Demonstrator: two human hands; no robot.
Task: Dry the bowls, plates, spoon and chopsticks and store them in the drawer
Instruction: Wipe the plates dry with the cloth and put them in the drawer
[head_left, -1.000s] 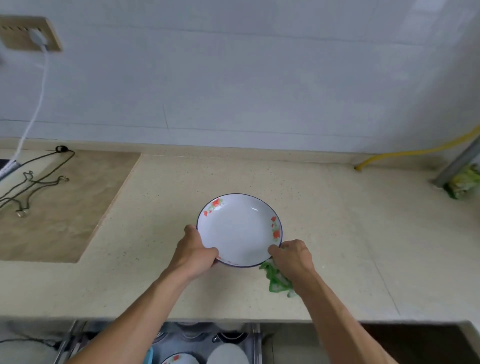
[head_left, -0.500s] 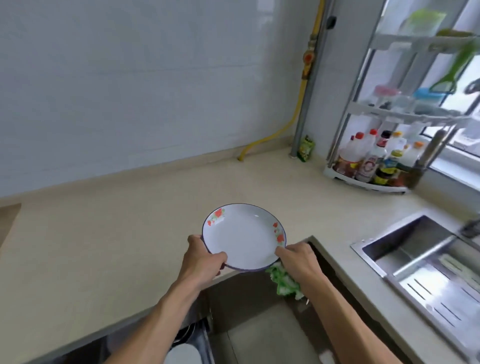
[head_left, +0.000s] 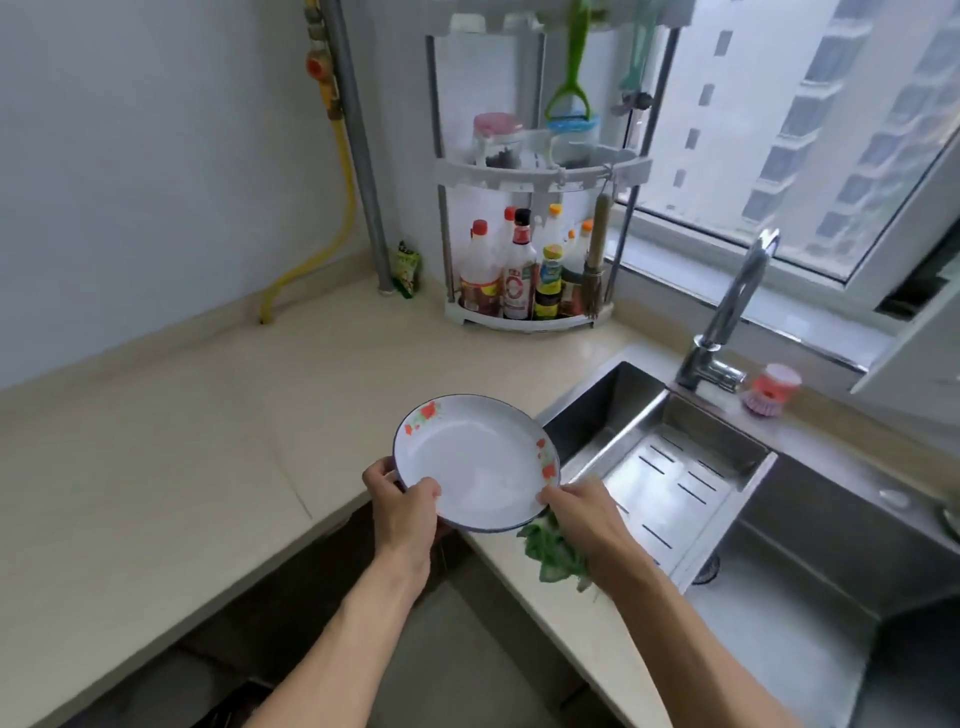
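- Holding one white plate (head_left: 475, 465), blue-rimmed with red flower prints, in mid-air at centre frame, over the inner corner of the beige countertop (head_left: 182, 467) and just left of the sink.
- Gripping the plate's lower-left rim with the left hand (head_left: 404, 506): thumb curled over the top face, fingers wrapped beneath.
- Pinching the plate's lower-right rim with the right hand (head_left: 584, 517), fingers curled, also clutching one green cloth (head_left: 553, 553) bunched under the palm.
- Showing one steel sink (head_left: 675, 467) at right of frame, with one faucet (head_left: 727, 322) behind it and one pink brush (head_left: 771, 389) beside that.
- Standing at upper centre: one corner rack (head_left: 530, 176) carrying roughly seven bottles (head_left: 519, 275) on its bottom tier; exact count unclear through overlap.
- Running down the wall at upper left: one yellow hose (head_left: 332, 228).
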